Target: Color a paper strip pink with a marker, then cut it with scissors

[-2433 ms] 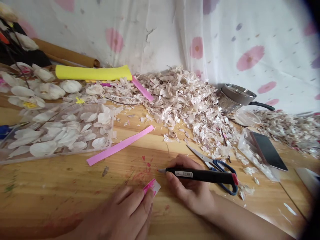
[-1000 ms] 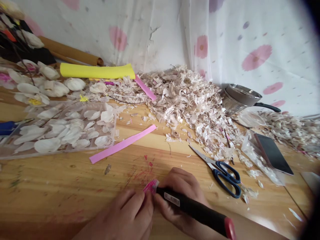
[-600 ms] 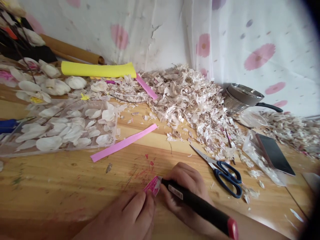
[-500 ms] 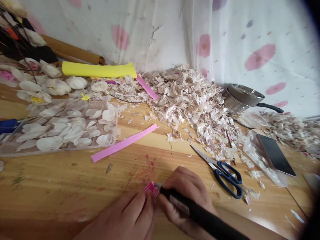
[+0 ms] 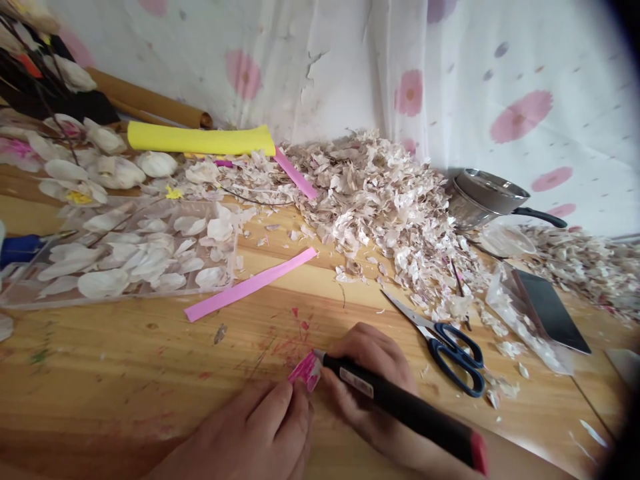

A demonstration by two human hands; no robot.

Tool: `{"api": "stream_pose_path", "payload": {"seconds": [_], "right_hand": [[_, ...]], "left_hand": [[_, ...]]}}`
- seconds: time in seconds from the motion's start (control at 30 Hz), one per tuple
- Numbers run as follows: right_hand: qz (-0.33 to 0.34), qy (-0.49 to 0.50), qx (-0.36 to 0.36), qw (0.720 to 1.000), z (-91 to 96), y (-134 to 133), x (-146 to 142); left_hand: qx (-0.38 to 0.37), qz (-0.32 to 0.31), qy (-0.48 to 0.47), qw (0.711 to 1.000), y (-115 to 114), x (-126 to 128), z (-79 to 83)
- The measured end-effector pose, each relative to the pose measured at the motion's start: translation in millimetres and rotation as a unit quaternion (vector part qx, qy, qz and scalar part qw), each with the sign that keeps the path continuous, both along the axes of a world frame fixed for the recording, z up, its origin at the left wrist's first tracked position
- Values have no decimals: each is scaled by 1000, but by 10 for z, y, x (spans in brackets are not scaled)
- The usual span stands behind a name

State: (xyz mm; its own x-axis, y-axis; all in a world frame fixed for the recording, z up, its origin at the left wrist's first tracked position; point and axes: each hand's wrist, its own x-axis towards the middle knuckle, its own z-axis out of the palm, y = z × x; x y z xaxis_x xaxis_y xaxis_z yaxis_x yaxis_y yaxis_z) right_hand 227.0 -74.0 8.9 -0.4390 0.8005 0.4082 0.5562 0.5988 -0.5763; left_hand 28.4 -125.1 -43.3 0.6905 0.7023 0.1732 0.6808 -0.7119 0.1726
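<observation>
Left hand: fingers drawn together, their tips pinning the near edge of the small pink-stained piece against the bench.
Right hand: curled closed around the black marker, gripping it close to the tip.
Marker: slanted, red-capped end toward the lower right, tip touching the piece.
Piece: flat on the bench at its near edge, between the two hands, with pink marks on the wood just beyond it.
Scissors: closed, blue-handled, just right of the right hand.
Pink strip: lies apart, farther back on the left.
Scrap pile: heaped behind, near the wall.
Petal tray: clear, holding white petals, far left.
</observation>
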Motion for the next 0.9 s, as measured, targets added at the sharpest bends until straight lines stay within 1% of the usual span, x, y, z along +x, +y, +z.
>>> {"api": "stream_pose_path", "payload": {"seconds": [0.1, 0.17, 0.23, 0.27, 0.33, 0.37, 0.43, 0.53, 0.63, 0.73, 0.8, 0.9], "right_hand": [[32, 5, -3, 999, -8, 21, 13], [-3, -8, -2, 1000, -7, 38, 23], [-35, -3, 1, 999, 7, 44, 32], [-31, 7, 4, 999, 20, 42, 36], [-1, 32, 0, 999, 55, 35, 47], [6, 42, -7, 999, 76, 35, 55], [4, 39, -49, 998, 118, 46, 73], [-12, 54, -98, 994, 155, 71, 92], [0, 75, -93, 993, 149, 75, 79], [29, 48, -89, 994, 129, 73, 51], [21, 35, -76, 996, 119, 80, 41], [-26, 24, -46, 998, 113, 81, 34]], "left_hand": [[11, 18, -18, 1000, -9, 35, -44], [17, 9, -19, 1000, -12, 47, -51], [22, 11, -18, 1000, 2, 58, -17], [22, 20, -19, 999, 18, 65, 16], [12, 29, -22, 999, 68, 81, 96], [4, 20, -22, 1000, 98, 87, 136], [-11, -1, -17, 1000, 151, 89, 201], [-16, -23, -9, 1000, 192, 73, 241], [-11, -29, 1, 1000, 190, 56, 243], [-5, -34, 14, 999, 180, 51, 248], [15, -38, 22, 999, 177, 55, 254], [90, -42, 18, 995, 180, 65, 258]]}}
